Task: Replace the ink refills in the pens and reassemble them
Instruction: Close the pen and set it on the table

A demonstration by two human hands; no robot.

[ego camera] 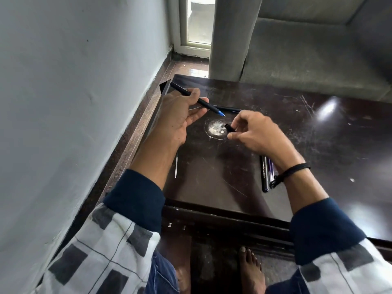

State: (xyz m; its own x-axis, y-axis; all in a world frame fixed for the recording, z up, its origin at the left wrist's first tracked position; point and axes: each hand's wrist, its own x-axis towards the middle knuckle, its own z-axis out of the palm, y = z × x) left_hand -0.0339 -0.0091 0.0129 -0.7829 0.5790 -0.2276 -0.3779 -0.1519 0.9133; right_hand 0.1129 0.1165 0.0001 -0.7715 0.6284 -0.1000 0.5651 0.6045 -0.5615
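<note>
Housing blue refill [221, 114], barrel [191, 95] in left hand [178, 115], piece [230, 127] in right hand [256, 132].

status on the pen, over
left grip holds pen barrel, blue refill tip out. right grip pinches black end piece, apart from barrel. nothing between them.

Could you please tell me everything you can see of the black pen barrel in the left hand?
The black pen barrel is slim, matte and plastic-looking. A thinner refill with a blue tip sticks out of its open front end. It slants down to the right above the dark table and touches only the left hand, whose fingers and thumb grip its middle.
</note>
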